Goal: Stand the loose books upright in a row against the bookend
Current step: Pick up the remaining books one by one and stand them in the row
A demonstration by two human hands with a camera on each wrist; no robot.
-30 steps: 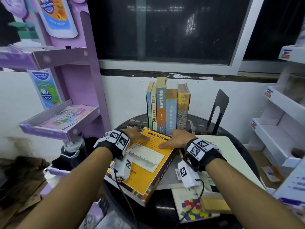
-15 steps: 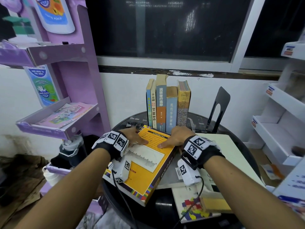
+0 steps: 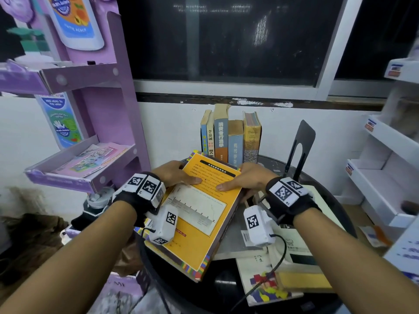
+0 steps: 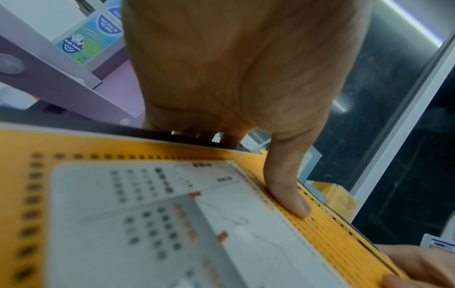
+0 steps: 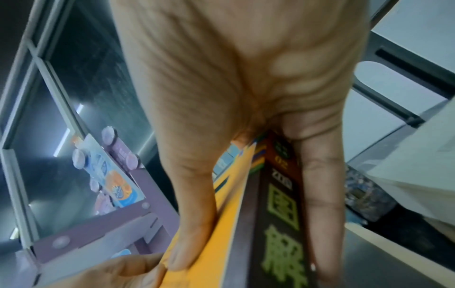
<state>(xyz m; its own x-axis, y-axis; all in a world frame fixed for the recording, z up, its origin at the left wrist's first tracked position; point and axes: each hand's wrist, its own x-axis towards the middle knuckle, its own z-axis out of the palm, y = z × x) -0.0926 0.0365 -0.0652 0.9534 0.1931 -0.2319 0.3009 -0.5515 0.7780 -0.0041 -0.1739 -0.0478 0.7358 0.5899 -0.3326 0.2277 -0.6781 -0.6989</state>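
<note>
- Both hands were on the orange book (image 3: 199, 214) at its far end, which was tilted up off the round table (image 3: 335, 200).
- Left hand (image 3: 174, 175) gripped the left edge, thumb on the cover, fingers curled under.
- Right hand (image 3: 247, 180) gripped the spine side the same way, thumb on top, fingers down the dark spine.
- Five books (image 3: 229, 137) stood upright at the far side by the wall.
- Black bookend (image 3: 301, 143) stood to their right, well apart from them.
- More loose books (image 3: 283, 268) lay flat near right.

Left hand (image 3: 173, 175), right hand (image 3: 247, 177): thumbs on top, fingers curled under.
</note>
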